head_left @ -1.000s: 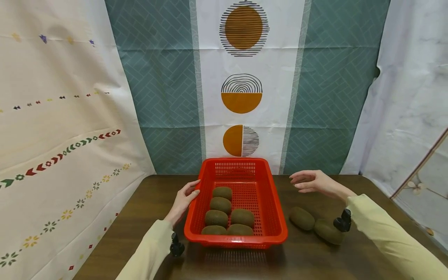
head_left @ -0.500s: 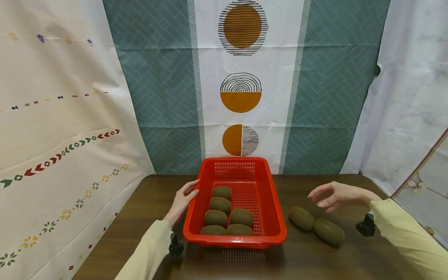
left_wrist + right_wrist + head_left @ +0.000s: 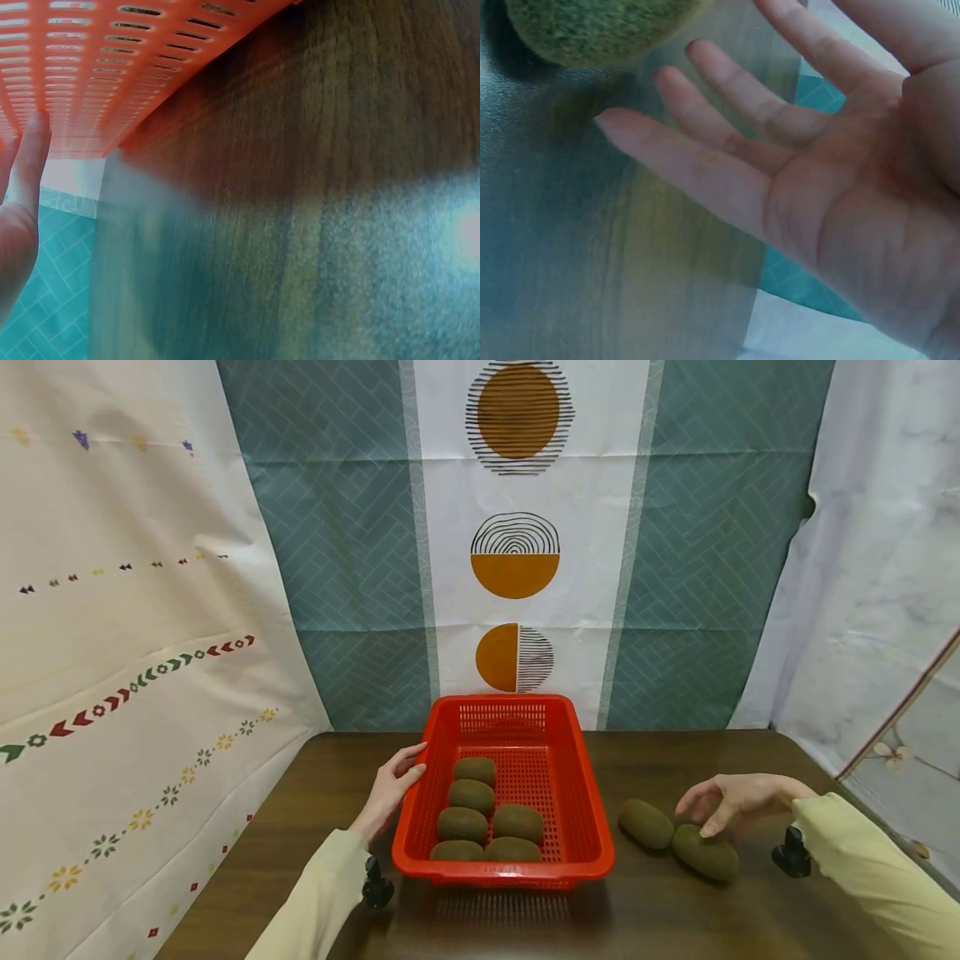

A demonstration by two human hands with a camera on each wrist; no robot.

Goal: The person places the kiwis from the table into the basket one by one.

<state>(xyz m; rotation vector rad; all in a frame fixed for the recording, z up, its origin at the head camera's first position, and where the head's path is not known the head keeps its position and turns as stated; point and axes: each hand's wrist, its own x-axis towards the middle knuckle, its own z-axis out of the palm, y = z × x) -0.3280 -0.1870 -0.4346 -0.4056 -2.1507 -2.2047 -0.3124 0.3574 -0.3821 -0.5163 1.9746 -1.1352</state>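
A red plastic basket (image 3: 504, 871) with slotted walls holds several brown kiwis (image 3: 518, 823), lined up along its left side and near end. My left hand (image 3: 390, 789) rests against the basket's left side; in the left wrist view a straight finger (image 3: 31, 161) lies along the slotted wall (image 3: 112, 67). Two more kiwis lie on the table right of the basket, a left one (image 3: 646, 824) and a right one (image 3: 707, 855). Over the right kiwi hovers my right hand (image 3: 738, 802), fingers spread, thumb overlapping its top edge. The right wrist view shows the fuzzy kiwi (image 3: 600, 30) beyond the spread fingers.
The dark wooden table (image 3: 300, 860) reaches back to a patterned cloth (image 3: 352, 568) hanging behind the basket. A cream cloth (image 3: 150, 693) hangs at the left and a pale marbled one (image 3: 877, 610) at the right. Each wrist carries a small black device (image 3: 377, 885).
My right hand has moved right and down from beside the basket to above the right kiwi. My left hand has stayed at the basket's side; the kiwis have not moved.
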